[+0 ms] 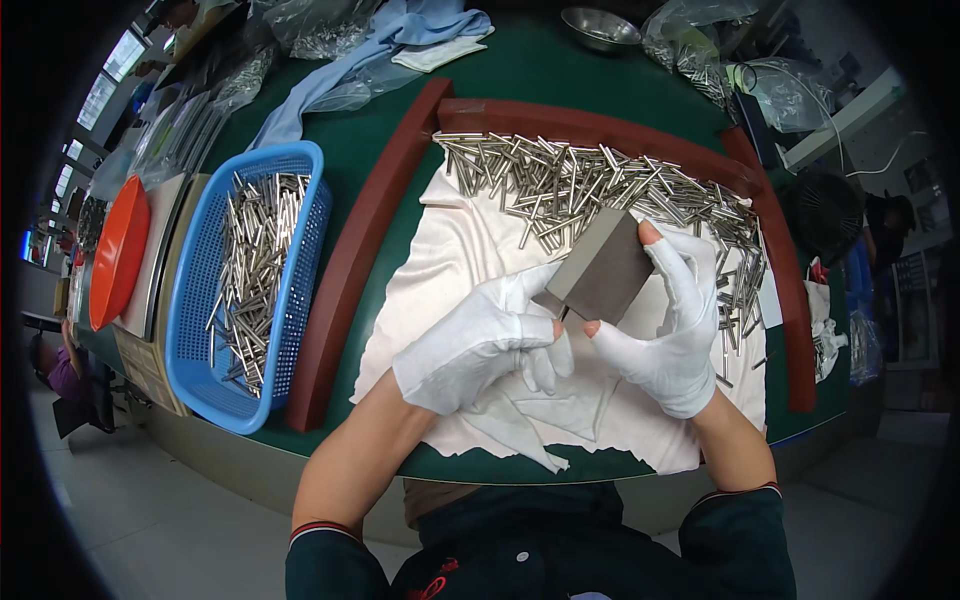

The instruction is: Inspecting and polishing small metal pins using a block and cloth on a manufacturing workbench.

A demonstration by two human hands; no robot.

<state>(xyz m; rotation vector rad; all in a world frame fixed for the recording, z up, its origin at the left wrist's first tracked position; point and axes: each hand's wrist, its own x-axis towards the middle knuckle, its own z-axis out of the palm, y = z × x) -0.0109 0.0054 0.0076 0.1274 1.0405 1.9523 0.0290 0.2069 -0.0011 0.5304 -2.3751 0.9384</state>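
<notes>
Evidently the work stands at a handling step on the grey block [601, 266], which both gloved hands hold up over the white cloth [455, 255]; the right hand [668, 330] closes around its right side, bare fingertip at the top corner and bare thumb at the lower edge, while the left hand [483, 340] pinches at the block's lower left corner, where a thin dark piece shows that is too small to identify. Any next move, I judge, calls for a steady right grip so the block stays tilted and a fine pinch from the left at that corner.

Beyond the block lies a broad heap of metal rods [580, 180] across the far side of the cloth, reaching down past the block's right; loose rods there lie close to the right hand and could be knocked. A reddish-brown frame [350, 260] borders the cloth; left of the block, past that frame, a blue basket [195, 330] holds more rods, with an orange dish [115, 255] further left. Far from the block sit a steel bowl [598, 28], a blue cloth [340, 70] and clear bags.
</notes>
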